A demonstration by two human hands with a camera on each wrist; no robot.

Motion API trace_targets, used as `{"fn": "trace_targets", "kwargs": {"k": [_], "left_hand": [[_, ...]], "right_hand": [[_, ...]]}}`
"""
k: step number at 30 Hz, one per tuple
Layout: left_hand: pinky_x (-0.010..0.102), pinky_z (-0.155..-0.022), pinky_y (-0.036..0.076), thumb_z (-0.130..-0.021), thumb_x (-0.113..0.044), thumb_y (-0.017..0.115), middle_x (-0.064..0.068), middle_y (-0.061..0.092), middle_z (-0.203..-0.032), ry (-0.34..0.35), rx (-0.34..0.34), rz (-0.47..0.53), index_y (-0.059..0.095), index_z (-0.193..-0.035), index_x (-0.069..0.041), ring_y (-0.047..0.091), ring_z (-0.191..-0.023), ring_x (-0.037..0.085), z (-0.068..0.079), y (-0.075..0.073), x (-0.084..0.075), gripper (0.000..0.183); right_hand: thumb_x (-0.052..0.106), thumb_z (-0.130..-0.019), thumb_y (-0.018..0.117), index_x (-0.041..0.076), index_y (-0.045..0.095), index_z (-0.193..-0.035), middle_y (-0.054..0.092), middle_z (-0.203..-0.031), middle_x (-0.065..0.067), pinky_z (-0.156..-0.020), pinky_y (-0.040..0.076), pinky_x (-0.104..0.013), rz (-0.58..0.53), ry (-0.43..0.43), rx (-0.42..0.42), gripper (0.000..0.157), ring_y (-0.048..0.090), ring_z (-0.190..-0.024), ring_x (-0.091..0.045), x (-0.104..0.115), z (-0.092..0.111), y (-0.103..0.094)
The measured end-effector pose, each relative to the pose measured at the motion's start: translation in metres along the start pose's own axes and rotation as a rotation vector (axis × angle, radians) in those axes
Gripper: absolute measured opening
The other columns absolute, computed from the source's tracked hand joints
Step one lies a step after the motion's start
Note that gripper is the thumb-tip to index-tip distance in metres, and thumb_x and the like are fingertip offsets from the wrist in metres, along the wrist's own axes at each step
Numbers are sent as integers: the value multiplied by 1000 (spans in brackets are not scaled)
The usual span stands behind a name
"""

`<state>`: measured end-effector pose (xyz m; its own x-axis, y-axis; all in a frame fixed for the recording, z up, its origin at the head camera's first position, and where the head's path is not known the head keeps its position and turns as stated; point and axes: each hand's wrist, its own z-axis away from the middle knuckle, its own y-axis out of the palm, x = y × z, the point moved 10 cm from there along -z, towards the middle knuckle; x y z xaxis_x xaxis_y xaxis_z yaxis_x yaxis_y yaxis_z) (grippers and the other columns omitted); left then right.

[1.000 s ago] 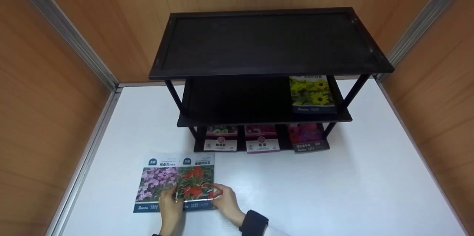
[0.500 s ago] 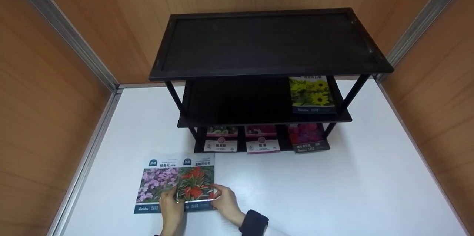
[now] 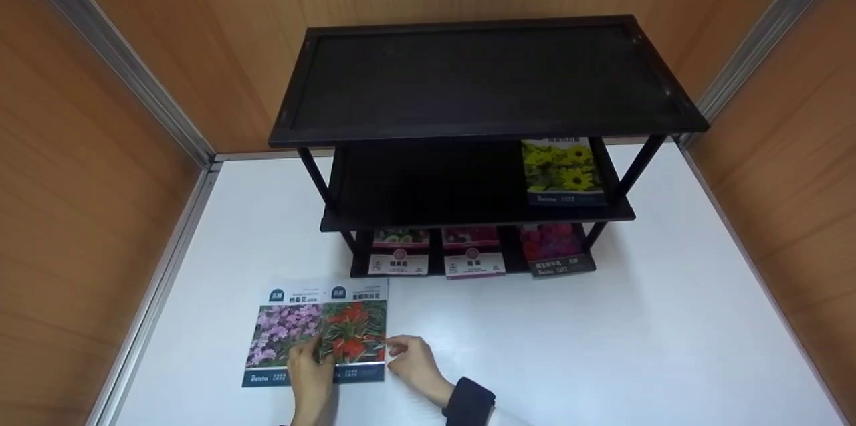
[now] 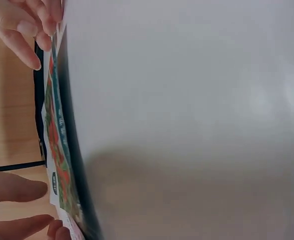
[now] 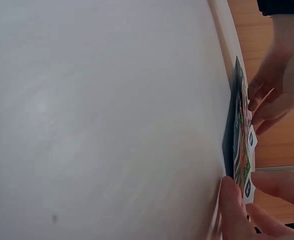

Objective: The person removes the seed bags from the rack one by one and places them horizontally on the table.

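Observation:
Two flower seed packets lie side by side on the white table at front left. One pictures pink-purple flowers [image 3: 277, 332]; the other, a red-flower seed packet [image 3: 354, 319], adjoins it on the right. My left hand [image 3: 309, 372] rests where they meet, its fingers reaching along the red packet's left edge and covering some of both lower bands. By the red packet's right edge is my right hand [image 3: 416, 367], thumb and forefinger spread, fingertips right at the edge. From the left wrist, the red packet [image 4: 58, 135] shows nearly edge-on, with fingers at either end.
A black three-tier rack [image 3: 481, 78] stands behind. Its middle tier bears a yellow-flower packet [image 3: 565, 172] at the right. On the bottom tier are a green-pictured packet [image 3: 399, 262], a red-pictured packet [image 3: 473, 262] and a magenta-flower packet [image 3: 555, 249]. Wooden panels enclose the table.
My right hand has eased slightly to the right, its fingers loosening from the red-flower packet's edge. The left hand and both packets stay nearly where they were.

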<state>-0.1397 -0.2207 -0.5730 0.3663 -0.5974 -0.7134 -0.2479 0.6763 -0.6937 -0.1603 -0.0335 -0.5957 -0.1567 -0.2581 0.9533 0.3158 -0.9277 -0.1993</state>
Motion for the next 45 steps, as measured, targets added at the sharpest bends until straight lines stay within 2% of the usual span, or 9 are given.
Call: {"fn": "trace_targets", "kwargs": {"k": [10, 16, 21, 27, 30, 34, 36, 41, 45], "left_hand": [[43, -74, 40, -77, 0, 57, 25, 46, -97, 35, 16, 66, 54, -107, 14, 47, -88, 35, 3, 1, -27, 33], [28, -58, 37, -76, 3, 55, 24, 47, -102, 49, 40, 135, 56, -108, 9, 47, -73, 22, 6, 6, -46, 32], [22, -50, 40, -77, 4, 52, 21, 46, -103, 57, 73, 219, 55, -110, 7, 48, -65, 17, 8, 14, -62, 33], [22, -59, 43, -78, 5, 54, 16, 49, -95, 129, 71, 248, 56, -107, 8, 51, -76, 19, 9, 19, -86, 30], [22, -59, 42, -77, 5, 54, 14, 50, -91, 147, 75, 278, 57, -106, 7, 50, -73, 17, 8, 22, -96, 30], [20, -54, 41, -78, 4, 54, 16, 51, -93, 162, 103, 323, 58, -107, 6, 50, -69, 16, 8, 28, -111, 30], [20, -53, 41, -78, 3, 55, 16, 51, -95, 178, 110, 340, 58, -107, 5, 51, -71, 16, 8, 30, -119, 29], [21, -58, 41, -77, 1, 58, 13, 54, -94, 236, 92, 355, 62, -104, 3, 50, -73, 15, 9, 31, -141, 27], [23, -62, 45, -76, 2, 58, 13, 55, -93, 278, 98, 378, 62, -101, 3, 53, -75, 18, 11, 33, -158, 25]], "right_hand": [[-9, -69, 58, -9, 61, -99, 60, -83, -14, -61, 49, -25, -69, 14, 69, 31, 60, -73, -20, 11, 3, -15], [-8, -70, 58, -7, 62, -99, 61, -83, -13, -62, 48, -26, -37, -16, 31, 29, 59, -74, -21, 24, 4, -36], [-8, -71, 58, -5, 63, -99, 62, -84, -12, -63, 48, -22, 18, -79, -27, 28, 58, -74, -19, 38, 5, -59], [-6, -73, 59, -6, 62, -101, 62, -85, -14, -62, 48, -21, 49, -139, -47, 28, 57, -76, -22, 52, 8, -84], [-5, -75, 59, -8, 61, -102, 62, -86, -17, -64, 48, -23, 61, -146, -55, 27, 57, -77, -24, 68, 14, -96], [-5, -76, 59, -9, 60, -103, 61, -87, -19, -65, 48, -26, 74, -136, -67, 27, 57, -77, -26, 72, 16, -112], [-4, -76, 60, -10, 59, -104, 61, -88, -20, -65, 48, -28, 74, -128, -72, 28, 57, -78, -28, 67, 13, -119], [-1, -76, 61, -9, 59, -105, 62, -88, -19, -67, 49, -31, 99, -152, -108, 29, 58, -79, -29, 68, 14, -141], [-1, -75, 60, -7, 60, -105, 63, -87, -15, -70, 49, -30, 141, -161, -174, 30, 59, -80, -26, 76, 19, -163]]}}
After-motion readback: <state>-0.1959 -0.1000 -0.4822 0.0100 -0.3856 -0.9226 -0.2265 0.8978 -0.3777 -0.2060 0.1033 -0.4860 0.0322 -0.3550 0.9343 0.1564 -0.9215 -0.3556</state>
